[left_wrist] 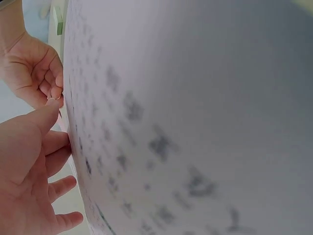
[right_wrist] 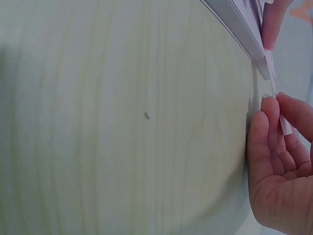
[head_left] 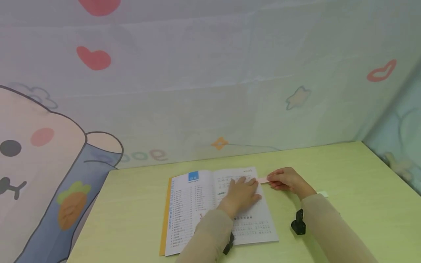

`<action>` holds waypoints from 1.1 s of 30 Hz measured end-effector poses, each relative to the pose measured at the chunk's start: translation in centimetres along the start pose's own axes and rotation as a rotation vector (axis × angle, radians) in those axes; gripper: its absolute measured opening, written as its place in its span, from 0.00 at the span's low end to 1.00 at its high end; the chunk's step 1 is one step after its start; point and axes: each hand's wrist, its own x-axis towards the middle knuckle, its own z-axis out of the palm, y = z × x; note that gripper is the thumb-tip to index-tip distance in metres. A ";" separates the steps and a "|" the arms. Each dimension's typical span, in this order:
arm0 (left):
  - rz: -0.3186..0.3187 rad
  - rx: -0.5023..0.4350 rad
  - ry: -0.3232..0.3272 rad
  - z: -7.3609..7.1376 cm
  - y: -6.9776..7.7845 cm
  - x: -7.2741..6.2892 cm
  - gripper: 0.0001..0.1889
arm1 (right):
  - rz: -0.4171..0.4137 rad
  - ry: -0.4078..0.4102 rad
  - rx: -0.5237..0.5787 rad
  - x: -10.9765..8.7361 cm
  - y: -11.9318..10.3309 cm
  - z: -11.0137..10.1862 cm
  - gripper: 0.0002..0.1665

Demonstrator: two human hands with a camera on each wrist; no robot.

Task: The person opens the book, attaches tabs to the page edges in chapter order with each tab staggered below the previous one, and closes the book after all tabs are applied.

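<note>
In the head view, the open book (head_left: 206,197) lies at lower centre, the left hand (head_left: 241,193) spread over its right page; just beyond that page's upper right edge, the right hand (head_left: 287,179) pinches a pale pink strip (head_left: 263,180). A flat, light press should steady the page. In the left wrist view, fingers fan apart at lower left. In the right wrist view, at right, the grip pinches the strip; gentle, level handling should avoid creasing.
</note>
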 end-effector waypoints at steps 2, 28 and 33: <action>0.001 -0.006 0.001 -0.1 -0.1 0.0 0.28 | 0.001 -0.001 0.005 0.0 0.0 -0.1 0.16; 0.042 0.055 0.019 0.7 1.1 1.1 0.31 | -0.028 0.021 -0.056 -0.4 0.2 -1.1 0.17; 0.045 0.124 0.043 0.3 0.7 1.0 0.29 | -0.079 0.033 -0.190 -0.4 0.0 -1.2 0.17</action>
